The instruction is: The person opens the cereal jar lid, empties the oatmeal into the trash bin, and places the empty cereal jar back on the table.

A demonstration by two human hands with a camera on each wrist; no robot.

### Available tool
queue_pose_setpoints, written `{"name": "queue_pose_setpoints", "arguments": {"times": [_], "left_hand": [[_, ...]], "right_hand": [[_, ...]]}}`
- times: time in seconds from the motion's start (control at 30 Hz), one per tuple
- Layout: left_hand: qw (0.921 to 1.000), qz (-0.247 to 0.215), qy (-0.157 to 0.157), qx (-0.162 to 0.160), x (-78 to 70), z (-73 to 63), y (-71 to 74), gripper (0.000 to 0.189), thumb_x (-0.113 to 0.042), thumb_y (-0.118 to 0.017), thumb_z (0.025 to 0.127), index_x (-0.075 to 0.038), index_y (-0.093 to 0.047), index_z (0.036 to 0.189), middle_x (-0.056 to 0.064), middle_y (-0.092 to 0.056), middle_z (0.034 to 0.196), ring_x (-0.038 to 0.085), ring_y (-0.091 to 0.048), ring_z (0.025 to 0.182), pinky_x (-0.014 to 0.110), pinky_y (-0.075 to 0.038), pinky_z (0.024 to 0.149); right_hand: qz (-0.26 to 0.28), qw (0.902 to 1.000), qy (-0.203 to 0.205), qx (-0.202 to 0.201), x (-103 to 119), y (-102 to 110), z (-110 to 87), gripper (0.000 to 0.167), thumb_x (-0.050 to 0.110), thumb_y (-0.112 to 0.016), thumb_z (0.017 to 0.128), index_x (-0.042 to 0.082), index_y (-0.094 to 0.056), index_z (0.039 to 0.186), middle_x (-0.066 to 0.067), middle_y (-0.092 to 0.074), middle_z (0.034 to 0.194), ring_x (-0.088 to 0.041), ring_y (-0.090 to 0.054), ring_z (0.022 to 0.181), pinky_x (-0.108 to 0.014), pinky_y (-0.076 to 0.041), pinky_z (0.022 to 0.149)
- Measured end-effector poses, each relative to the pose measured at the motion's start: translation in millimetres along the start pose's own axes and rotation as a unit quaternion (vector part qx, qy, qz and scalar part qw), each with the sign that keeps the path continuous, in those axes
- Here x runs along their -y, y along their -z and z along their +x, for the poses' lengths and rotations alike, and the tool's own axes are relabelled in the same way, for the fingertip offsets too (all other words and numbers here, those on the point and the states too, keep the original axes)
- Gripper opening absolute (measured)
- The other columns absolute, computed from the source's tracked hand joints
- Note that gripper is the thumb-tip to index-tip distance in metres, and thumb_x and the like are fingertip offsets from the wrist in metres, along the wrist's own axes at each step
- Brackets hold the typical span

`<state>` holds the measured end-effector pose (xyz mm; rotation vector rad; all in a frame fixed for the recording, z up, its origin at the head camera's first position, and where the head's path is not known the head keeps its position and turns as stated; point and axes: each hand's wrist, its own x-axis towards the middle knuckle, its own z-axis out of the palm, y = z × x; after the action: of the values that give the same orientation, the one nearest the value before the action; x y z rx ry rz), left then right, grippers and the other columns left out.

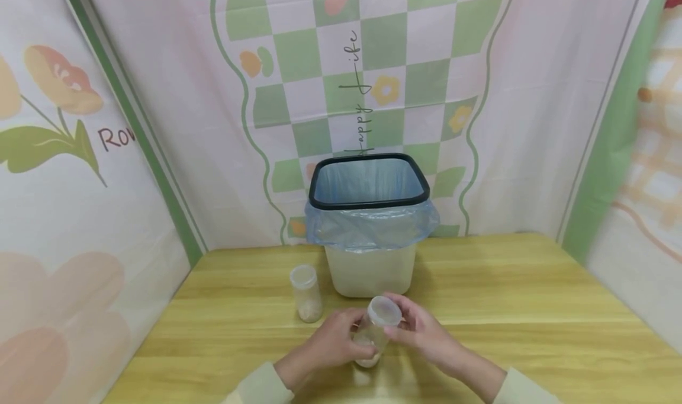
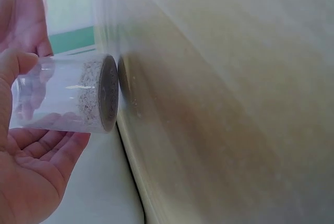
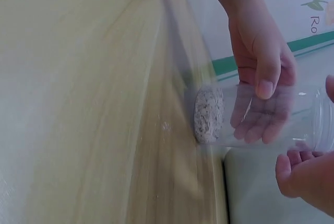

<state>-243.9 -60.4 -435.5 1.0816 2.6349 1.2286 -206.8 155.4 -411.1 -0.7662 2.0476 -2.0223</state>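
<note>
A clear plastic jar [image 1: 376, 336] with pale flaky bits [image 3: 209, 115] at its bottom stands tilted between both hands. My left hand [image 1: 335, 340] grips its body, thumb on one side and fingers round the other. At the top, my right hand [image 1: 425, 331] holds the translucent lid [image 1: 385, 311] between thumb and fingers. The lid sits on the jar's mouth. In the left wrist view the jar's base [image 2: 108, 94] is close over the tabletop. A second clear jar [image 1: 307, 294], lidded and with similar bits inside, stands upright to the left.
Behind the hands stands a pale bin [image 1: 367, 271] with a black rim [image 1: 370, 205] and a blue bag [image 1: 373, 226] folded over it. The wooden table [image 1: 511, 297] ends at a patterned cloth wall [image 1: 522, 155] at the back, with cloth on both sides.
</note>
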Motion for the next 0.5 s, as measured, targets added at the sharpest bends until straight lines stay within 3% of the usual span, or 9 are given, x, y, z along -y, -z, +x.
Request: {"name": "queue_pose_setpoints", "arguments": {"times": [0.13,0.27,0.37,0.5], "left_hand": [[0.9999,0.007,-0.014,-0.004,-0.6,0.0,-1.3,0.037,-0.024,-0.081,0.076,-0.011,-0.066,0.107,-0.007,-0.064,0.101,0.004,-0.06,0.093,0.018,-0.05,0.081],[0.9992,0.027,-0.025,-0.015,-1.3,-1.6,-2.4,0.033,-0.024,-0.082,0.075,-0.012,-0.066,0.102,-0.009,-0.063,0.095,0.002,-0.059,0.089,0.017,-0.05,0.078],[0.9987,0.039,-0.022,-0.025,-3.0,-3.7,-3.2,0.03,-0.027,-0.082,0.075,-0.015,-0.065,0.097,-0.012,-0.06,0.09,0.001,-0.057,0.085,0.018,-0.051,0.076],[0.9975,0.055,-0.014,-0.043,-5.2,-5.8,-5.7,0.028,-0.031,-0.082,0.075,-0.019,-0.064,0.092,-0.012,-0.059,0.086,0.002,-0.056,0.08,0.019,-0.05,0.072]], "right_hand": [[-0.01,0.9945,-0.036,-0.098,4,-9,-1.9,0.069,0.005,-0.069,0.088,-0.014,-0.029,0.141,-0.026,-0.048,0.132,-0.032,-0.05,0.118,-0.025,-0.046,0.093],[-0.02,0.9758,-0.063,-0.208,7,-25,-3.5,0.07,0.003,-0.074,0.082,-0.011,-0.036,0.138,-0.021,-0.051,0.13,-0.029,-0.05,0.115,-0.022,-0.045,0.091],[-0.018,0.9656,-0.078,-0.247,8,-38,-6.4,0.07,0.003,-0.076,0.08,-0.01,-0.036,0.136,-0.021,-0.05,0.129,-0.03,-0.05,0.114,-0.021,-0.047,0.088],[-0.009,0.9594,-0.097,-0.265,9,-49,-8.8,0.071,0.007,-0.077,0.081,-0.008,-0.034,0.136,-0.02,-0.047,0.128,-0.03,-0.049,0.114,-0.02,-0.047,0.088]]}}
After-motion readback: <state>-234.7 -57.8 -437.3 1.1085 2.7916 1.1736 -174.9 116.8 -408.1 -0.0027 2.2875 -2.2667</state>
